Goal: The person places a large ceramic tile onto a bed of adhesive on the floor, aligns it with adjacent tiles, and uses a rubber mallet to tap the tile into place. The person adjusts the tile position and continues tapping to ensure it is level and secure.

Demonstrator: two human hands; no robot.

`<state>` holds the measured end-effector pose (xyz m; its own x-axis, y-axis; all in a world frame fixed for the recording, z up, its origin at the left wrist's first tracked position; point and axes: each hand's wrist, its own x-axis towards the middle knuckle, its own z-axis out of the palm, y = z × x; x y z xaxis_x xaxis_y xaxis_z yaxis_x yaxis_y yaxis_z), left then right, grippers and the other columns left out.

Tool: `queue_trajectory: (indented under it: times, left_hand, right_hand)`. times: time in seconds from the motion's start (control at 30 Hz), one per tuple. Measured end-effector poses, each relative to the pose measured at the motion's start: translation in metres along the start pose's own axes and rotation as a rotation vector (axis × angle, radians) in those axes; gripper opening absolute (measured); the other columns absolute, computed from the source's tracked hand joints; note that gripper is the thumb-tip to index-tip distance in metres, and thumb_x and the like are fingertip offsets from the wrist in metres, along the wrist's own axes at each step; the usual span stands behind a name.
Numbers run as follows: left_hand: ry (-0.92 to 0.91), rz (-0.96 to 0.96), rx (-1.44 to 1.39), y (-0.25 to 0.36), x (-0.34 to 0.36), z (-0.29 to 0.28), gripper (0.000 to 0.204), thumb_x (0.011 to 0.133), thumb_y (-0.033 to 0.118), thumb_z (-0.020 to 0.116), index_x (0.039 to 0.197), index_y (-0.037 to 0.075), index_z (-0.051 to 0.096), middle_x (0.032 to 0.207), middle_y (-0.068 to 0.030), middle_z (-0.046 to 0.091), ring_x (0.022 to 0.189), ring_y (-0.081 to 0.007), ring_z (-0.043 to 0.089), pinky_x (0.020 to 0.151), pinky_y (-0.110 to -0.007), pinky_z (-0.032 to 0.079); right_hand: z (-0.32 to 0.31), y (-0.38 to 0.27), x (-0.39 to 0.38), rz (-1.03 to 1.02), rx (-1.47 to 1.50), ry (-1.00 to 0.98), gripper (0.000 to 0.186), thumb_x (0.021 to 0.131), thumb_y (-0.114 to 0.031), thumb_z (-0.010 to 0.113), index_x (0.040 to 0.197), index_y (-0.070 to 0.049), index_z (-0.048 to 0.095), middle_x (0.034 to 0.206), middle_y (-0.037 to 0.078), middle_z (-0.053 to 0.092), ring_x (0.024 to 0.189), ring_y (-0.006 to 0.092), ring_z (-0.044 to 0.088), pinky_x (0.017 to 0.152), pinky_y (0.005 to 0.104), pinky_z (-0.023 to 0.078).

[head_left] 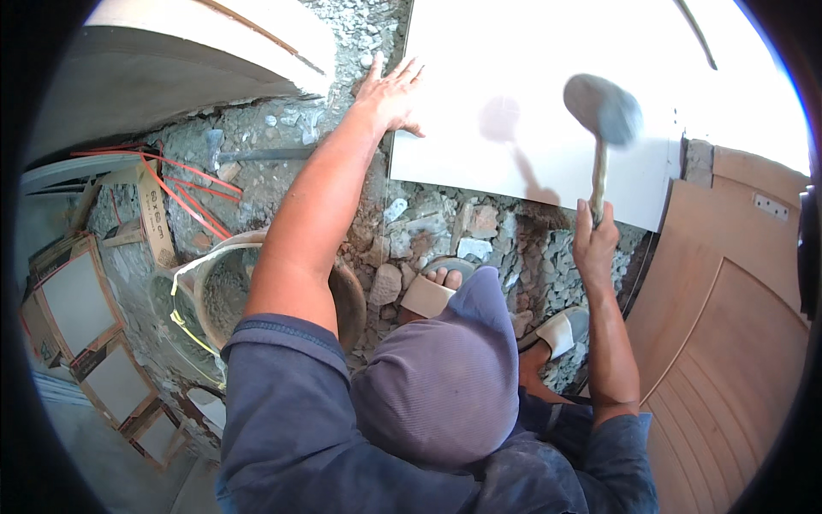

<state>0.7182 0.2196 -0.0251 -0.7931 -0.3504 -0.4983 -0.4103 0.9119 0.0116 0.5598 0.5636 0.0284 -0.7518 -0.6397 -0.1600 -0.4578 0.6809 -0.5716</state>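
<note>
My left hand (390,96) lies with fingers spread at the left edge of a large white tile (539,51), which is laid on rough ground. My right hand (597,236) grips the wooden handle of a rubber mallet (602,111), whose grey head is raised over the tile and casts a shadow on it. Rubble and broken mortar (479,223) show along the tile's near edge. A grey cap (437,385) hides part of the ground between my arms.
Buckets (224,300) with a yellow cord stand at the left, near red straps (193,188). Cardboard-framed tiles (77,300) lie farther left. A pale ledge (231,51) borders the upper left. A wooden door panel (711,360) fills the right. Sandalled feet (556,334) rest on the rubble.
</note>
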Motion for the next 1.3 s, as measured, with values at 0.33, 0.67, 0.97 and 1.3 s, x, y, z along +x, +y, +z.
queue_trajectory:
  times: [0.33,0.67,0.97,1.3]
  left_hand:
    - [0.075,0.11,0.152,0.004,0.004,0.001,0.118,0.06,0.066,0.076,0.149,0.005,0.029,0.159,-0.0094,0.023,0.148,-0.0231,0.015,0.119,-0.057,0.002]
    - [0.189,-0.062,-0.251,0.044,0.048,0.005,0.118,0.075,0.075,0.057,0.152,-0.002,0.012,0.16,-0.0192,0.008,0.149,-0.0293,0.005,0.122,-0.044,0.004]
    - [0.502,-0.227,-0.285,0.032,0.173,-0.027,0.083,0.093,0.058,0.036,0.152,0.001,0.019,0.159,-0.0178,0.016,0.149,-0.0284,0.009,0.121,-0.046,0.005]
    - [0.538,-0.345,-0.216,-0.041,0.341,-0.118,0.088,0.092,0.071,0.024,0.154,0.01,0.018,0.16,-0.0094,0.016,0.149,-0.0246,0.009,0.121,-0.048,0.004]
  right_hand:
    - [0.003,0.045,-0.025,0.071,-0.018,-0.036,0.039,0.097,-0.036,0.057,0.092,0.003,0.059,0.066,0.021,0.062,0.064,0.0357,0.065,0.06,0.0432,0.049]
    - [0.016,0.042,-0.016,0.124,-0.074,-0.145,0.037,0.095,-0.036,0.057,0.097,0.001,0.059,0.074,0.026,0.063,0.071,0.046,0.062,0.062,0.0497,0.047]
    - [0.024,0.027,0.136,0.198,-0.125,-0.12,0.04,0.095,-0.04,0.054,0.101,-0.001,0.058,0.075,0.027,0.063,0.078,0.0474,0.062,0.069,0.0542,0.048]
    - [0.032,0.022,0.157,0.254,-0.066,-0.066,0.031,0.089,-0.036,0.066,0.094,-0.005,0.06,0.068,0.02,0.063,0.064,0.0402,0.064,0.059,0.0467,0.05]
